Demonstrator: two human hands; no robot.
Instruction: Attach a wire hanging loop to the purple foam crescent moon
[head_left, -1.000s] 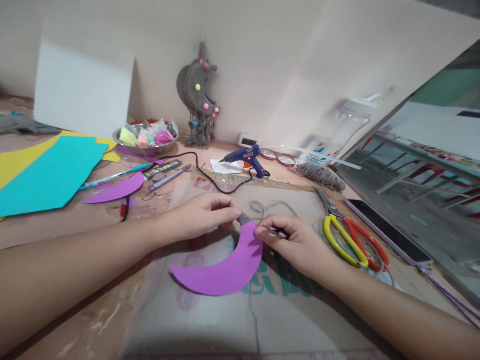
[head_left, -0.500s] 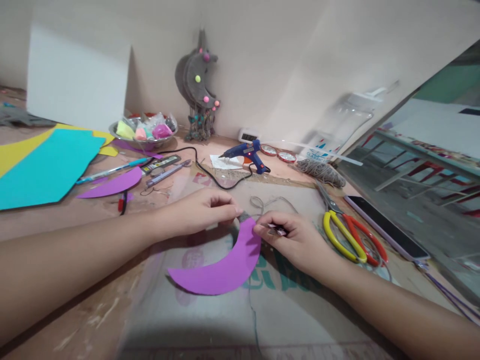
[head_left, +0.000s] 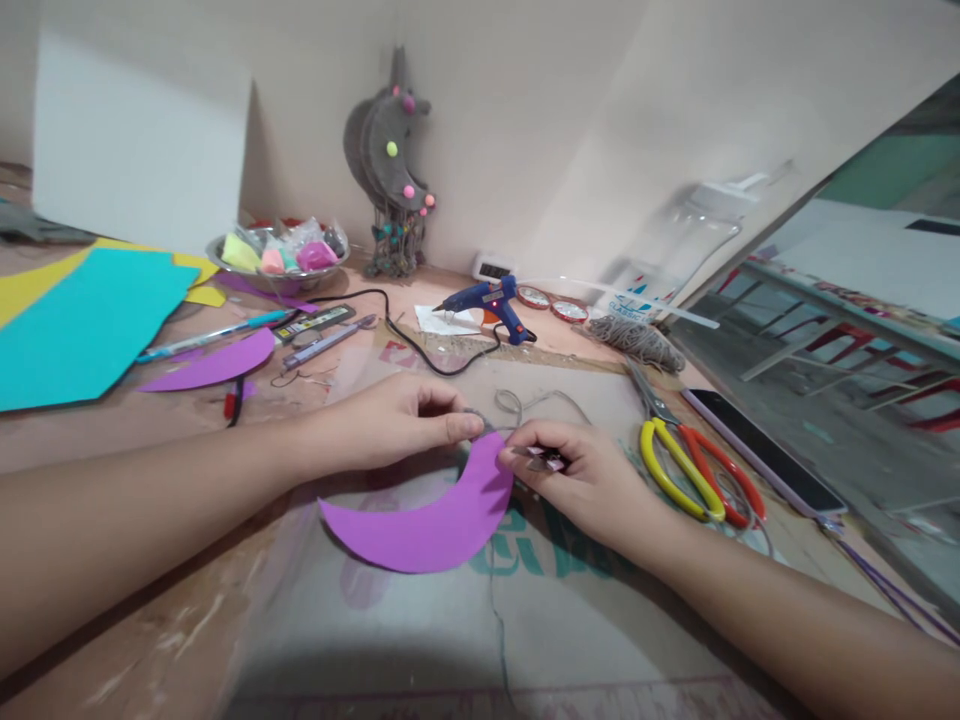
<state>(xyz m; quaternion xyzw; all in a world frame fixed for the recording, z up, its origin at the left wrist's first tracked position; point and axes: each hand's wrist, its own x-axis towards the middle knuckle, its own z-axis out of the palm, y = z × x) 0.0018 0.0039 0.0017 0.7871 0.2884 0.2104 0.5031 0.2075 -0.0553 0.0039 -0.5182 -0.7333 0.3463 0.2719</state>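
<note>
Your left hand (head_left: pixel 397 422): fingers pinch the purple crescent (head_left: pixel 427 520) at its tip.
Your right hand (head_left: pixel 589 482): fingers closed on a small object (head_left: pixel 541 460).

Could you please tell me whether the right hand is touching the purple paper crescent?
Touching. In the head view the right hand presses its fingertips against the upper tip of the purple paper crescent, no gap.
</note>
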